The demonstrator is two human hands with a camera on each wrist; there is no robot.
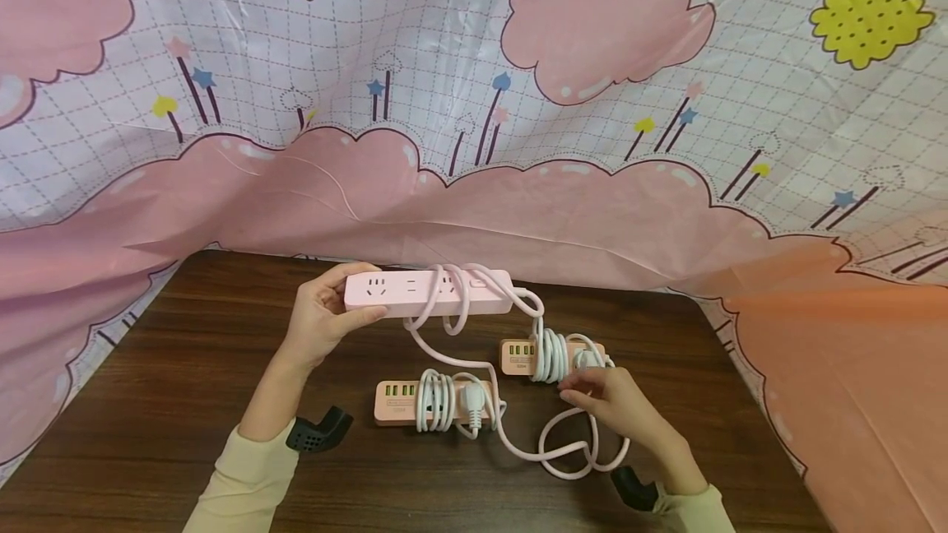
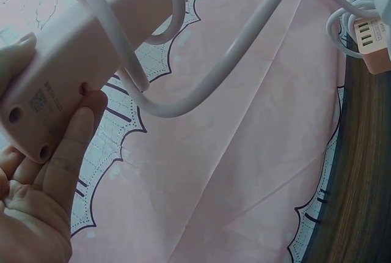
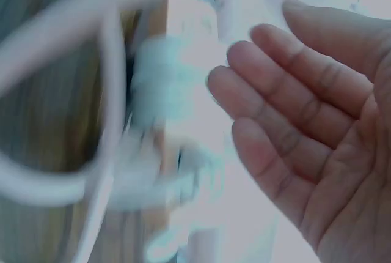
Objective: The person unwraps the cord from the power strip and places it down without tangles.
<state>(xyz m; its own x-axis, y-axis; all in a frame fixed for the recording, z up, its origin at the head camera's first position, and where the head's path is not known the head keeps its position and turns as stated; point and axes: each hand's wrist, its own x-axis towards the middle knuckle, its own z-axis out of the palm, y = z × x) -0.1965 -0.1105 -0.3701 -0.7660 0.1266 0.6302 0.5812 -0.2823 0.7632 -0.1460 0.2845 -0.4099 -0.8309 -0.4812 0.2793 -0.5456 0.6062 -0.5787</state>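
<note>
My left hand (image 1: 317, 315) grips the left end of a pink power strip (image 1: 396, 303), held up above the table with its socket face toward the head camera. In the left wrist view its underside (image 2: 73, 61) shows, fingers beneath and thumb on the edge. The strip's pink cord (image 1: 468, 364) loops loosely round its right half, then runs down to a tangle on the table. My right hand (image 1: 615, 401), fingers slightly bent and apart, hovers by the right-hand peach power strip (image 1: 516, 368). The right wrist view shows no object in its palm (image 3: 342, 171).
Another peach power strip (image 1: 392, 414) lies below the pink one, its white cord (image 1: 435, 401) wound round it and its plug (image 1: 474, 405) lying on top. Both peach strips rest on the dark wooden table (image 1: 185, 385). A patterned cloth (image 1: 444, 212) hangs behind and at the sides.
</note>
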